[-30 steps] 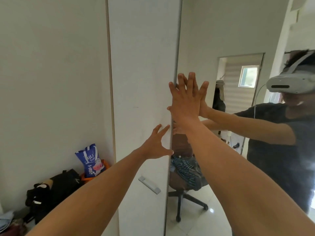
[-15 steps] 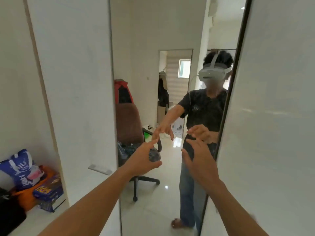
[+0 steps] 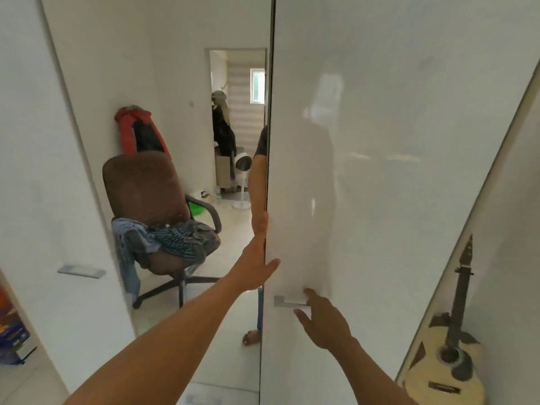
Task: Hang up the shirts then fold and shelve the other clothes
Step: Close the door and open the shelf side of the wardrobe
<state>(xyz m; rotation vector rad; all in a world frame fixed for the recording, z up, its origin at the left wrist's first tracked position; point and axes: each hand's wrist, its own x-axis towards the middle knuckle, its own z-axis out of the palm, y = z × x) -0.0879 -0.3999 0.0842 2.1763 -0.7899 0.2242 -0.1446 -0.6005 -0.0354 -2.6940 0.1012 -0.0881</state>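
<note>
A pile of clothes (image 3: 175, 239) lies on a brown office chair (image 3: 146, 188), both seen as reflections in the wardrobe's mirror panel (image 3: 187, 83). A glossy white wardrobe door (image 3: 380, 171) stands to the right of the mirror. My left hand (image 3: 257, 268) grips this door's left edge, thumb on the front and fingers behind the edge. Lower down, my right hand (image 3: 324, 320) touches the right end of the door's metal handle (image 3: 287, 302), with one finger above it and the thumb below. Neither hand holds any clothing.
Another white door (image 3: 73, 171) with a flat handle (image 3: 80, 271) stands at the left. Coloured boxes (image 3: 11, 325) sit on the floor at the far left. An acoustic guitar (image 3: 450, 349) leans in the gap at the right.
My view has swung right, off my reflection. Both hands left the air before the mirror: the left took the white door's edge, the right dropped to its handle.
</note>
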